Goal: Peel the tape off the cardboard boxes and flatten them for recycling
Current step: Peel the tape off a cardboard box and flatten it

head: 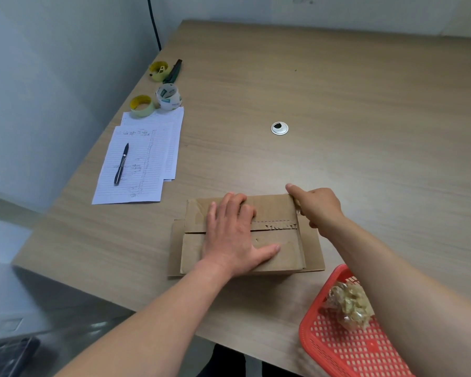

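A flattened brown cardboard box (278, 254) lies on the wooden table near its front edge, flaps folded over, with a torn perforated strip across its middle. My left hand (233, 235) presses flat on the box's centre, fingers spread. My right hand (317, 206) grips the box's far right corner, thumb pointing away along the top edge and fingers curled at the side. A crumpled wad of peeled tape (350, 304) lies in the red basket (335, 352) at lower right.
Lined papers (144, 159) with a black pen (121, 164) lie at the left. Behind them sit two tape rolls (141, 106) (169, 96), a yellow dispenser (158, 70) and a dark tool (174, 70). A metal cable grommet (279, 128) is set in the table (337, 104).
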`<action>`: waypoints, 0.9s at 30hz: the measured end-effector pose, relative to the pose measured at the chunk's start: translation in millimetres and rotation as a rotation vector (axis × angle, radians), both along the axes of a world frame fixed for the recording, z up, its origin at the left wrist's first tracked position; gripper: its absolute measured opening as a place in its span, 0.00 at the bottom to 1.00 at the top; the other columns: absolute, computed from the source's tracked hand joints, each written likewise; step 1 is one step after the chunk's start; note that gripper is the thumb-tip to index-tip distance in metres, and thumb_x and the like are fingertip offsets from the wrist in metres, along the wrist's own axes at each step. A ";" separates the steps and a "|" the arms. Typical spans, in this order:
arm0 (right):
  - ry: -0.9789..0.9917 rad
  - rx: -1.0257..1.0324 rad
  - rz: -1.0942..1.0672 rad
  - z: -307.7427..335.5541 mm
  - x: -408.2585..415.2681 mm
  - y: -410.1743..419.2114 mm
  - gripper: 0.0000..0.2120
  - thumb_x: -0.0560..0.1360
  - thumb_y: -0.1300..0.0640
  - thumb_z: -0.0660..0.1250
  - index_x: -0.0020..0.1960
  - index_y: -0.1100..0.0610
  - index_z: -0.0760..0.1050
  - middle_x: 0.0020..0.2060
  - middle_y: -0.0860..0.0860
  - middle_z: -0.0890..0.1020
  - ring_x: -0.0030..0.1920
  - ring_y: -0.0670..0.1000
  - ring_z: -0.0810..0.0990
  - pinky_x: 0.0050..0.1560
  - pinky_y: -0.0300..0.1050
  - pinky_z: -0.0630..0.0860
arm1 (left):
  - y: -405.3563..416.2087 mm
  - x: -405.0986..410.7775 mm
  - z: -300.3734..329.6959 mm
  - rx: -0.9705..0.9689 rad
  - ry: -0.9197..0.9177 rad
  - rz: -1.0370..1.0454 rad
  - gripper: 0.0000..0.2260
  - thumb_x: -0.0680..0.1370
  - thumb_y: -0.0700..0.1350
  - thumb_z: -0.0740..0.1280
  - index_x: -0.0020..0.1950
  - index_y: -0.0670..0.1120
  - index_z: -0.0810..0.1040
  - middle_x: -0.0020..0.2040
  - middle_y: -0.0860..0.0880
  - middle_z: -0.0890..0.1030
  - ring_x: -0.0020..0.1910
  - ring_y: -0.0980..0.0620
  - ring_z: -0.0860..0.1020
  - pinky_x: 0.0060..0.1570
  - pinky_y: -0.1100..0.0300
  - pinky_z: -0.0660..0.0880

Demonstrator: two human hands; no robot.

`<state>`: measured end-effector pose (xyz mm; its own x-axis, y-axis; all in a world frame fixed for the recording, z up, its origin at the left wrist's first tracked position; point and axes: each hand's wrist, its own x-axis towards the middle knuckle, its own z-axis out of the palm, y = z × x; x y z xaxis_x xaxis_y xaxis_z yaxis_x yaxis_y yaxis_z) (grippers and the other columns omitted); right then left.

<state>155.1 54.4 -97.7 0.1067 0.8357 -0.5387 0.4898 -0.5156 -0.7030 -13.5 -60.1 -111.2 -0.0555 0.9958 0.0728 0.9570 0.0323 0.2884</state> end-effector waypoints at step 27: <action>0.475 0.004 -0.483 -15.7 -2.3 -38.0 0.17 0.77 0.65 0.68 0.61 0.53 0.67 0.40 0.57 0.80 0.35 0.51 0.77 0.34 0.43 0.75 | 2.2 1.3 2.6 -0.004 0.043 -0.021 0.36 0.61 0.75 0.59 0.57 0.50 0.72 0.67 0.48 0.68 0.74 0.44 0.63 0.72 0.39 0.56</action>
